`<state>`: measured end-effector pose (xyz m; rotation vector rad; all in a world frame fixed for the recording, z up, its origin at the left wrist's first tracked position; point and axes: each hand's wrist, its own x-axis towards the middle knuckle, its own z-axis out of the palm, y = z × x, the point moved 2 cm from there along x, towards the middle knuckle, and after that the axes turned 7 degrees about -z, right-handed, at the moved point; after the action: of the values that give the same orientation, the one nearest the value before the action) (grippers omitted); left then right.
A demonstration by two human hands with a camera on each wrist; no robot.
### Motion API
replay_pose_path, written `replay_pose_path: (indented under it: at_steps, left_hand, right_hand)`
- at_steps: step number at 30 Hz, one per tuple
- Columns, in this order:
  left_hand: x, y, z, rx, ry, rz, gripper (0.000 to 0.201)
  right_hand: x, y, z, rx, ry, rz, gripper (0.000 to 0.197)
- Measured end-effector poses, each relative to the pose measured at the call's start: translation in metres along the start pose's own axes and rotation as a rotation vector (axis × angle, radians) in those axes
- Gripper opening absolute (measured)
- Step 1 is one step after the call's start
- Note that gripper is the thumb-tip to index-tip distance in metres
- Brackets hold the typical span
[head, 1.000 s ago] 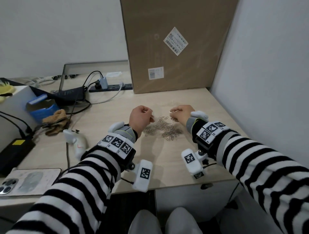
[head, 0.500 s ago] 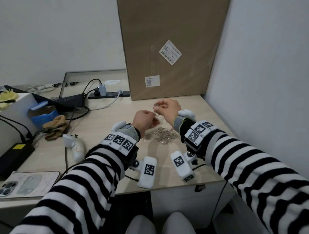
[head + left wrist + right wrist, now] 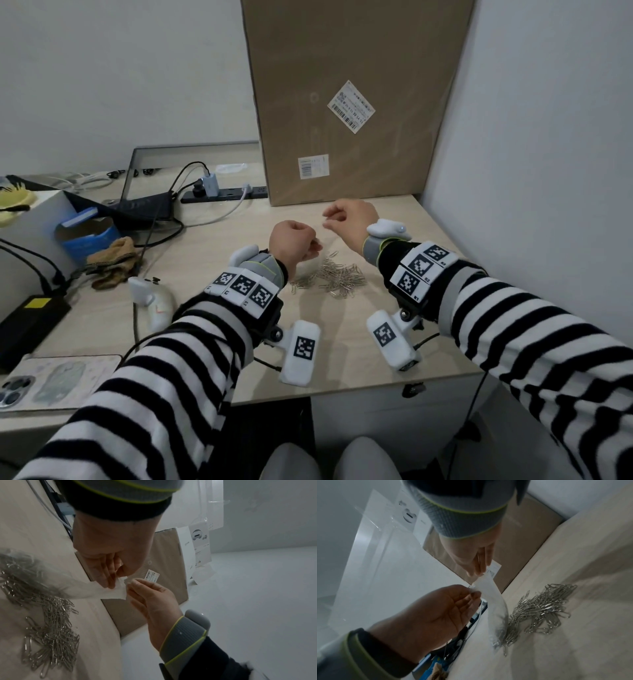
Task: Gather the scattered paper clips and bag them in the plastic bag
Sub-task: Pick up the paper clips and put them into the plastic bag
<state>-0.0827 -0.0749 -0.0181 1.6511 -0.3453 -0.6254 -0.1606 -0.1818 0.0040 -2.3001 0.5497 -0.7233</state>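
Over on the far left of the head view: a phone (image 3: 15, 390) lying flat, a white controller (image 3: 154, 301) and a blue box (image 3: 85, 233), all on the tabletop (image 3: 342, 370). Moving right, left hand (image 3: 294, 240) raised above the tabletop with fingers curled in; from the head view alone, can't tell what's in it. Left wrist view sorts that out: fingers (image 3: 109, 577) pinching the mouth edge of a clear plastic bag (image 3: 82, 588), bag draping down toward the pile. Paper clips (image 3: 334, 279) heaped in one loose pile on the tabletop, below and between both hands; can't tell if any are inside the bag. Right hand (image 3: 349, 216) a bit higher, in front of the big cardboard box (image 3: 342, 102). Right wrist view shows its fingers (image 3: 476, 569) pinching the opposite corner of the bag's mouth, film stretched between both hands. Bag basically invisible from the head view.
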Motion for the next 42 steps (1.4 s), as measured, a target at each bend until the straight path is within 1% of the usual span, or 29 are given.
replay_pose_path:
  at_steps: [1, 2, 3, 4, 5, 6, 8, 10, 13, 15, 17, 19, 21, 24, 25, 27, 29, 31, 33, 35, 36, 38, 39, 41, 42]
  left_hand:
    - [0.0, 0.002, -0.002, 0.003, 0.008, 0.005, 0.017]
    - [0.0, 0.003, -0.004, 0.005, 0.012, 0.01, 0.016]
    - [-0.001, 0.006, -0.006, 0.01, 0.013, 0.016, 0.016]
    - [-0.001, 0.009, -0.008, 0.021, 0.013, 0.028, 0.016]
    - [-0.002, 0.013, -0.011, 0.046, 0.017, 0.045, 0.016]
    - [-0.002, 0.018, -0.013, 0.079, 0.029, 0.07, 0.015]
    - [-0.002, 0.032, -0.021, 0.158, 0.087, 0.144, 0.009]
    - [-0.002, 0.047, -0.03, 0.219, 0.163, 0.216, 0.008]
    - [-0.001, 0.063, -0.045, 0.221, 0.221, 0.227, 0.01]
    - [0.0, 0.069, -0.055, 0.186, 0.253, 0.228, 0.012]
    - [-0.001, 0.072, -0.064, 0.159, 0.286, 0.253, 0.011]
    - [-0.005, 0.068, -0.072, 0.153, 0.303, 0.268, 0.014]
    - [-0.005, 0.057, -0.077, 0.187, 0.299, 0.255, 0.013]
    - [0.0, 0.028, -0.082, 0.228, 0.271, 0.18, 0.012]
    - [0.001, 0.017, -0.082, 0.213, 0.263, 0.153, 0.012]
    - [0.001, -0.002, -0.081, 0.163, 0.252, 0.127, 0.014]
    - [-0.001, -0.016, -0.079, 0.095, 0.262, 0.11, 0.015]
    - [0.001, -0.027, -0.079, 0.027, 0.268, 0.089, 0.017]
    - [0.006, -0.034, -0.078, -0.008, 0.25, 0.054, 0.017]
    - [0.014, -0.043, -0.077, 0.007, 0.216, 0.005, 0.016]
    - [0.017, -0.047, -0.075, 0.03, 0.189, -0.022, 0.014]
    - [0.028, -0.057, -0.075, 0.109, 0.137, -0.051, 0.012]
    - [0.033, -0.063, -0.075, 0.164, 0.11, -0.052, 0.014]
    - [0.044, -0.073, -0.077, 0.248, 0.073, -0.072, 0.018]
    - [0.045, -0.074, -0.077, 0.267, 0.071, -0.074, 0.016]
  right_hand:
    - [0.0, 0.001, -0.003, -0.003, 0.04, 0.025, 0.019]
    - [0.0, 0.001, -0.004, -0.016, 0.05, 0.07, 0.024]
    - [0.0, 0.002, -0.005, -0.053, 0.015, 0.131, 0.029]
    - [0.001, 0.001, -0.004, -0.087, -0.054, 0.188, 0.031]
    - [0.003, -0.003, -0.004, -0.078, -0.121, 0.221, 0.029]
    - [0.004, -0.009, -0.006, -0.036, -0.148, 0.225, 0.024]
    - [0.01, -0.025, -0.012, 0.016, -0.102, 0.187, 0.015]
    - [0.015, -0.039, -0.016, 0.036, -0.06, 0.103, 0.02]
    - [0.012, -0.054, -0.018, 0.167, -0.092, 0.019, 0.024]
    - [0.01, -0.051, -0.021, 0.205, -0.055, 0.003, 0.026]
    - [0.006, -0.044, -0.026, 0.114, -0.055, -0.011, 0.025]
    - [-0.002, -0.033, -0.027, -0.073, -0.147, -0.019, 0.022]
    - [-0.014, -0.025, -0.021, -0.294, -0.308, -0.039, 0.027]
    - [-0.025, -0.01, 0.001, -0.563, -0.554, -0.057, 0.043]
    - [-0.028, -0.008, 0.011, -0.604, -0.611, -0.076, 0.048]
    - [-0.032, -0.009, 0.033, -0.607, -0.684, -0.134, 0.053]
    - [-0.039, -0.014, 0.059, -0.606, -0.724, -0.219, 0.055]
    - [-0.047, -0.012, 0.086, -0.631, -0.769, -0.275, 0.06]
    - [-0.051, -0.001, 0.107, -0.58, -0.809, -0.251, 0.072]
    - [-0.05, 0.017, 0.124, -0.511, -0.806, -0.217, 0.084]
    - [-0.05, 0.022, 0.123, -0.537, -0.799, -0.215, 0.084]
    - [-0.051, 0.03, 0.113, -0.58, -0.758, -0.225, 0.076]
    - [-0.053, 0.035, 0.104, -0.61, -0.746, -0.224, 0.075]
    - [-0.054, 0.046, 0.081, -0.674, -0.779, -0.169, 0.077]
    - [-0.055, 0.05, 0.07, -0.687, -0.796, -0.13, 0.077]
